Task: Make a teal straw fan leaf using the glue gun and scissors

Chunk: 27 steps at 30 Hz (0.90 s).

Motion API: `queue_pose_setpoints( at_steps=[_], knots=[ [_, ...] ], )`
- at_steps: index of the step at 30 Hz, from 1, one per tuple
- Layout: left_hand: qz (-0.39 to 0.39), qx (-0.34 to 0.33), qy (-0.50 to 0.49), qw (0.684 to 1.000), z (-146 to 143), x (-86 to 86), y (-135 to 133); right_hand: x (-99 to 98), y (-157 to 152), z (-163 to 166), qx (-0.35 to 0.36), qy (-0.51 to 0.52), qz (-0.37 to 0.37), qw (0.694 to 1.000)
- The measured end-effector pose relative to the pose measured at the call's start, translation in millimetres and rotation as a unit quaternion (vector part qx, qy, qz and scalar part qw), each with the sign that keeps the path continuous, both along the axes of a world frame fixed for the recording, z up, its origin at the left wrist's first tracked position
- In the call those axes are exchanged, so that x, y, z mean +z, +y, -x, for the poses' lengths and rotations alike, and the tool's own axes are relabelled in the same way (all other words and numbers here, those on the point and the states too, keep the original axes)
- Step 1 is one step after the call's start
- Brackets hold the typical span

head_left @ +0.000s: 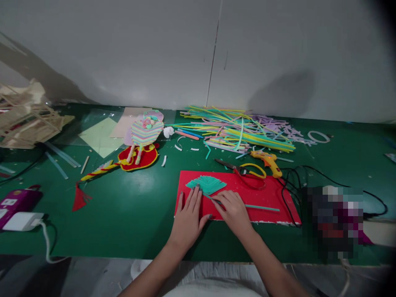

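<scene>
Just beyond both hands (189,212) lies the teal leaf-shaped piece (210,184).

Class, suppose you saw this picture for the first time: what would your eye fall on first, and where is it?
Probably the red board at the front of the table, with a green shape near its top left and the left hand and right hand over it. Next, perhaps, the bright heap of strips behind it, near the wall, then the striped ornament further left.
</scene>
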<state>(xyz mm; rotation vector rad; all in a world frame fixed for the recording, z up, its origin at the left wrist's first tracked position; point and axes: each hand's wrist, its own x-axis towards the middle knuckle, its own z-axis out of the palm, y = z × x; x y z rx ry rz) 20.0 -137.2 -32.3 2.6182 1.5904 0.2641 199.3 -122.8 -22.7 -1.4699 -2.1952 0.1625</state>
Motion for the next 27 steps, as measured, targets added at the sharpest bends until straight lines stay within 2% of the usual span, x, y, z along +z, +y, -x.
queue_pose_setpoints(
  at_steps=[27],
  knots=[
    [0.001,-0.005,0.009,1.0,-0.4,-0.8,0.6,1.9,-0.8,6.2,-0.014,0.008,0.017,1.0]
  ],
)
